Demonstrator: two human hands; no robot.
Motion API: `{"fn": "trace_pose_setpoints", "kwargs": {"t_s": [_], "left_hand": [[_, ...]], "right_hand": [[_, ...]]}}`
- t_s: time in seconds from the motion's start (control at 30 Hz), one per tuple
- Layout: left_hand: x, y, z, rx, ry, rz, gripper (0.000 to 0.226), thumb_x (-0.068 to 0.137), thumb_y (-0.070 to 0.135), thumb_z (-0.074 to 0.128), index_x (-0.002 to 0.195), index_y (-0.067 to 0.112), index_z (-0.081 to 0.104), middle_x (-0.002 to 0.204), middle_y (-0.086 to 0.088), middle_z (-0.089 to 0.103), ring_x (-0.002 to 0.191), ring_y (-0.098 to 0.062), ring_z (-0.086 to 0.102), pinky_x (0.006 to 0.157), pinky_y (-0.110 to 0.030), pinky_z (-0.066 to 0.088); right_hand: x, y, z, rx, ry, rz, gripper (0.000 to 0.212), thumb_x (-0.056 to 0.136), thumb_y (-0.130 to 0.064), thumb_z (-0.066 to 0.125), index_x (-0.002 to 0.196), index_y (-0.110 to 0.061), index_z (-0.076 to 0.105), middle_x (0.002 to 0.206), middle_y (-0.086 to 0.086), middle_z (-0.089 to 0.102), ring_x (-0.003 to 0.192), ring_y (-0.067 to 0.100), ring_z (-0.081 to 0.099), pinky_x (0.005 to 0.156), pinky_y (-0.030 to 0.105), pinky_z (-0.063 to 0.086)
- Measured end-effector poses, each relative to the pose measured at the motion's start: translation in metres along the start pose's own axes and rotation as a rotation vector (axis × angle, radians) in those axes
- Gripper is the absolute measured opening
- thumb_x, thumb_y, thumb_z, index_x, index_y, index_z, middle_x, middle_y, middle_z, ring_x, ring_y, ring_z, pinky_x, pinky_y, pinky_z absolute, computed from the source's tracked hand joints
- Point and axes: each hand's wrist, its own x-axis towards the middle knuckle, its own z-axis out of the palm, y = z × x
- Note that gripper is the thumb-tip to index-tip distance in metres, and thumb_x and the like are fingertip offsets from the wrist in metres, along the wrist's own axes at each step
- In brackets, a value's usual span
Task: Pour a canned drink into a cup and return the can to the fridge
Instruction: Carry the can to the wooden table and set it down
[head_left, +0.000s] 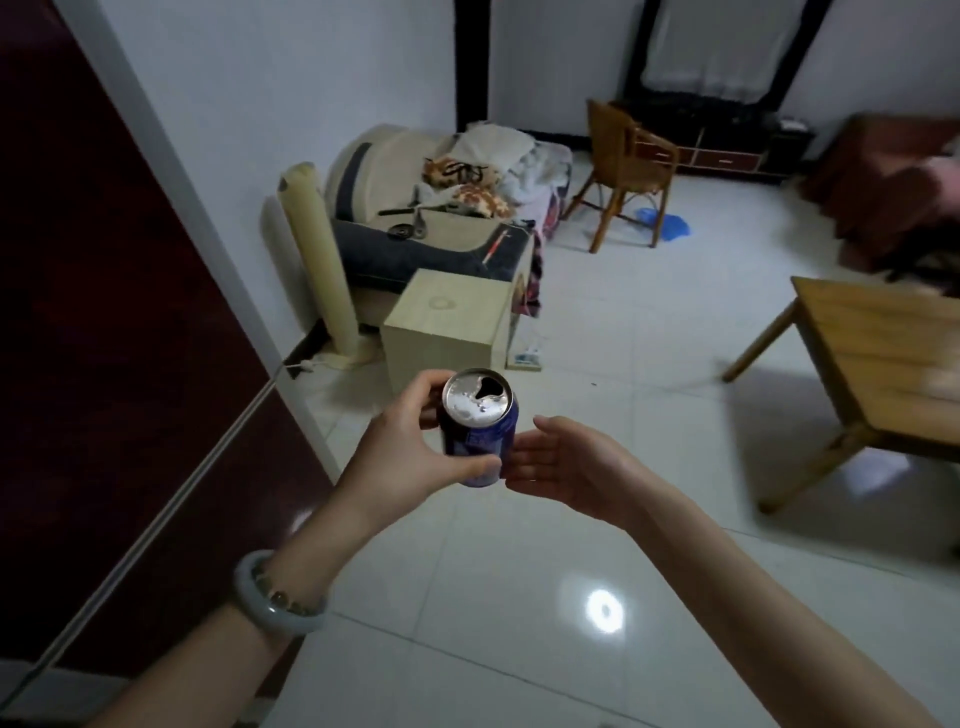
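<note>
Blue aluminium, tab already popped: the can (480, 441) sits a little below the middle of the frame, roughly upright, its open mouth facing up and wet drops on the lid. The left grip (405, 457) is closed around it, thumb across the lower body and fingers curled behind the rim. The right grip (566, 467) is open, palm turned toward the can, fingertips just beside its lower side (whether they touch it I cannot tell). No cup and no fridge can be made out. The wooden bench (878, 353) stands well apart at the right edge, blurred.

The main risk, as I judge it, is a spill. The can is open and is held over the glossy white floor tiles (519, 597), so any tilt during a hand-to-hand pass or a quick turn would send drink out of the mouth. A pass carries its own hazard: if the left grip lets go before the right one closes, the wet metal could slip and drop. A wet tile underfoot would then be slippery.
</note>
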Motion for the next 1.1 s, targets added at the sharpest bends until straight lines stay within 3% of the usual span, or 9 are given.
{"fn": "trace_pose_setpoints", "kwargs": {"t_s": [0.2,0.43,0.63,0.97,1.1], "left_hand": [[0.032,0.058,0.107,-0.056,-0.121,0.089,0.067,0.053,0.027,0.090,0.105,0.043,0.052,0.102,0.034,0.059,0.098,0.013,0.053,0.075,-0.001,0.039],[0.059,0.120,0.242,-0.118,-0.258,0.150,0.069,0.053,0.027,0.090,0.109,0.037,0.054,0.102,0.024,0.063,0.098,0.009,0.056,0.077,-0.006,0.043],[0.078,0.173,0.337,-0.136,-0.428,0.240,0.066,0.054,0.030,0.088,0.111,0.032,0.054,0.105,0.021,0.063,0.100,0.002,0.058,0.083,-0.017,0.048],[0.126,0.238,0.484,-0.225,-0.697,0.377,0.064,0.053,0.028,0.088,0.107,0.038,0.054,0.102,0.025,0.062,0.100,0.003,0.056,0.070,-0.007,0.045],[0.155,0.260,0.545,-0.265,-0.777,0.415,0.064,0.050,0.038,0.086,0.106,0.040,0.054,0.102,0.029,0.061,0.100,0.005,0.055,0.069,-0.007,0.045]], "right_hand": [[-0.050,-0.019,-0.118,0.085,0.102,-0.063,0.035,0.092,-0.025,0.045,0.097,0.005,0.064,0.089,0.019,0.071,0.081,0.027,0.069,0.073,0.032,0.058],[-0.118,-0.034,-0.243,0.096,0.249,-0.145,0.026,0.092,-0.017,0.045,0.091,0.000,0.064,0.081,0.013,0.071,0.075,0.022,0.069,0.075,0.030,0.057],[-0.178,-0.036,-0.326,0.192,0.382,-0.215,0.028,0.091,-0.014,0.042,0.098,0.004,0.062,0.091,0.020,0.067,0.082,0.028,0.066,0.080,0.033,0.055],[-0.240,-0.044,-0.448,0.302,0.635,-0.300,0.040,0.093,-0.014,0.040,0.119,0.014,0.052,0.103,0.027,0.056,0.094,0.034,0.050,0.077,0.032,0.054],[-0.249,-0.058,-0.508,0.345,0.694,-0.334,0.039,0.092,-0.013,0.041,0.115,0.014,0.054,0.100,0.025,0.054,0.092,0.033,0.045,0.070,0.029,0.055]]}}
